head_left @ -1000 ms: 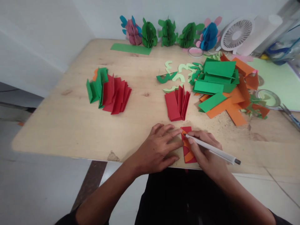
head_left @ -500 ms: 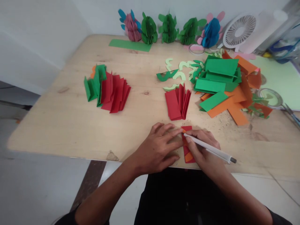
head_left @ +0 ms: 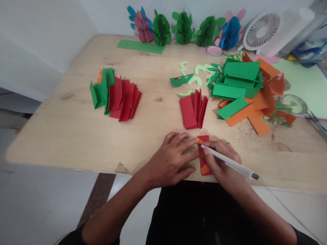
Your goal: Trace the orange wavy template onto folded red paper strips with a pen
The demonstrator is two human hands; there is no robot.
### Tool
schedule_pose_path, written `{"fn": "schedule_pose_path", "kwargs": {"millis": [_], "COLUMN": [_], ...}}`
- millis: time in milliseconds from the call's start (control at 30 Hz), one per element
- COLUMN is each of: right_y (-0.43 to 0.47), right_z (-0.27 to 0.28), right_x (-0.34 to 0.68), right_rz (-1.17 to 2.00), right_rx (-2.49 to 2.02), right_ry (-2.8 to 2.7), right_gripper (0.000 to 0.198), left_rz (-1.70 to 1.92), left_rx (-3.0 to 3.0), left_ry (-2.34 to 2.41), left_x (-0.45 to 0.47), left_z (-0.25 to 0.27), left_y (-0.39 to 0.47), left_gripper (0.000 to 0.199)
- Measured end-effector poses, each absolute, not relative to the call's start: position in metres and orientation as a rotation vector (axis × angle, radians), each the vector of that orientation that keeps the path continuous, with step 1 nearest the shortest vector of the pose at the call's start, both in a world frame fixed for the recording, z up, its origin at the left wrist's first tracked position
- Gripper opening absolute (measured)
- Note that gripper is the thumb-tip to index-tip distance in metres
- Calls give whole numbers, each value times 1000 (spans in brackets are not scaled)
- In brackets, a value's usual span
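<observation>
At the table's front edge lies a red paper strip (head_left: 203, 138) with an orange paper cutout (head_left: 205, 168) on top of it. My left hand (head_left: 173, 158) rests flat with its fingers spread, the fingertips touching the cutout and the strip's left side. In my right hand (head_left: 224, 158) is a white pen (head_left: 230, 162), pinched near its tip, which meets the orange paper. The right hand covers part of the strip. Just beyond sits a folded stack of red paper (head_left: 191, 112).
Green folded papers (head_left: 240, 80) lie over orange scraps (head_left: 258, 119) at right, near scissors (head_left: 316, 124) and a tape roll (head_left: 295, 103). Red and green folded papers (head_left: 124, 98) stand at left. Paper figures (head_left: 184, 29) and a white fan (head_left: 262, 32) line the wall.
The view has shifted very slightly. Both hands stay in almost the same place on the strip, with the pen still at the orange cutout.
</observation>
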State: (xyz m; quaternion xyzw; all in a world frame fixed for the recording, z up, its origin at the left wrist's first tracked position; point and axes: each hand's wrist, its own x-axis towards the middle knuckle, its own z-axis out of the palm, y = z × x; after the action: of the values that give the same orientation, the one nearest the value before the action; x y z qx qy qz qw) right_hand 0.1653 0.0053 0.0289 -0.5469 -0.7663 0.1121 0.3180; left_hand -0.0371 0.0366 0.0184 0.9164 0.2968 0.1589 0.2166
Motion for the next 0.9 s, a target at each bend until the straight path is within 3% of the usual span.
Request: {"fn": "schedule_pose_path", "kwargs": {"millis": [900], "right_y": [-9], "right_z": [29], "right_x": [172], "right_rz": [342], "right_rx": [-1471], "right_ry": [-1948], "right_gripper": [8], "left_rz": [407], "left_rx": [2532], "left_ry": [818], "left_x": [-36], "left_z": [18], "left_y": [37], "left_gripper": [35]}}
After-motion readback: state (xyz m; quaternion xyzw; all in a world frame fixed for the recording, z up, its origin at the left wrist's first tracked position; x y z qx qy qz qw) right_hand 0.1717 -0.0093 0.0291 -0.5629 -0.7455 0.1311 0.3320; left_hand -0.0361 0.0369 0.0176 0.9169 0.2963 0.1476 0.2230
